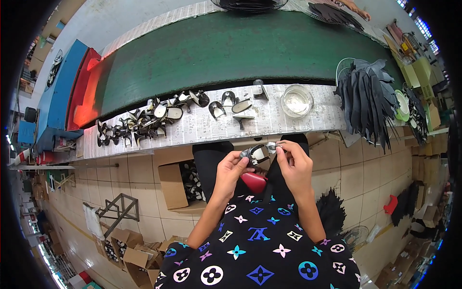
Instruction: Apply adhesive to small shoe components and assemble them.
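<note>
Over my lap, my left hand (230, 169) is closed around a glossy black shoe heel (256, 155) with a pale inner face. Just right of it, my right hand (294, 164) pinches a small whitish wad (272, 146) like cloth or tissue close to the heel's edge. A dark red rounded object (254, 182) lies on my lap below the hands. On the paper-covered bench ahead sits a pile of similar black heels (161, 111), with a few loose heels (230, 100) to its right. A clear round dish (297, 102) stands farther right.
Beyond the bench runs a green conveyor belt (231, 48), with a blue and red machine (72, 91) at its left. Dark strips (368, 98) hang over a wire rack at the right. An open carton (172, 187) of heels stands on the floor. Another person's hand (358, 10) shows far right.
</note>
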The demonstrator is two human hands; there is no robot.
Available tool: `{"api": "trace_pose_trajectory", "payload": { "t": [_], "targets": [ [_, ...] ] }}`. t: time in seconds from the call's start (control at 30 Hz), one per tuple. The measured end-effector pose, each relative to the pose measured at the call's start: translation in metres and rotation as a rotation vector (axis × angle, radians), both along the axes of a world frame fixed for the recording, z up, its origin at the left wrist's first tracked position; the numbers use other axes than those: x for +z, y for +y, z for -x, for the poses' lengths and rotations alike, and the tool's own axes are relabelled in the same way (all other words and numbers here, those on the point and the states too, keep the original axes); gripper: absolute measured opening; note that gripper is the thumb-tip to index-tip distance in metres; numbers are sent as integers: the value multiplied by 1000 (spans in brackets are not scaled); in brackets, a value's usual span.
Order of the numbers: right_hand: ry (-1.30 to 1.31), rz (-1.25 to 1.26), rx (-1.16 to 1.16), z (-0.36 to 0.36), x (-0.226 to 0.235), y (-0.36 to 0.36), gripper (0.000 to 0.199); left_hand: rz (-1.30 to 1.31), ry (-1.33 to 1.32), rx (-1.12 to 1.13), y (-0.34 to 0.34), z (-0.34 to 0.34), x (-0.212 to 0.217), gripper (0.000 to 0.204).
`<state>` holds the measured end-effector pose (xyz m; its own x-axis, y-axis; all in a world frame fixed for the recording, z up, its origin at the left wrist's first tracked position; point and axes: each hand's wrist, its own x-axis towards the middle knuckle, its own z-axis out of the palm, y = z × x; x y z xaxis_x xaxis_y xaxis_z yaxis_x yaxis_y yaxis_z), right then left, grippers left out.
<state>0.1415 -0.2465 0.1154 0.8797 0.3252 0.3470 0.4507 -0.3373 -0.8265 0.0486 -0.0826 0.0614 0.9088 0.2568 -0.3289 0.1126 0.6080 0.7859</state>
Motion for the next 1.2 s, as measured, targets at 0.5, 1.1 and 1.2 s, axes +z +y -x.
{"api": "trace_pose_trajectory", "payload": {
  "t": [0.5, 1.1, 1.2],
  "targets": [
    [175, -81, 128, 13, 7, 9, 11, 143, -3, -13, 3, 0, 5, 18],
    [-50, 42, 18, 3, 2, 2, 11, 163, 27, -13, 3, -2, 1, 18],
    [-7, -3, 57, 6, 3, 5, 11, 169, 31, -20, 4, -2, -2, 20]
  ]
}}
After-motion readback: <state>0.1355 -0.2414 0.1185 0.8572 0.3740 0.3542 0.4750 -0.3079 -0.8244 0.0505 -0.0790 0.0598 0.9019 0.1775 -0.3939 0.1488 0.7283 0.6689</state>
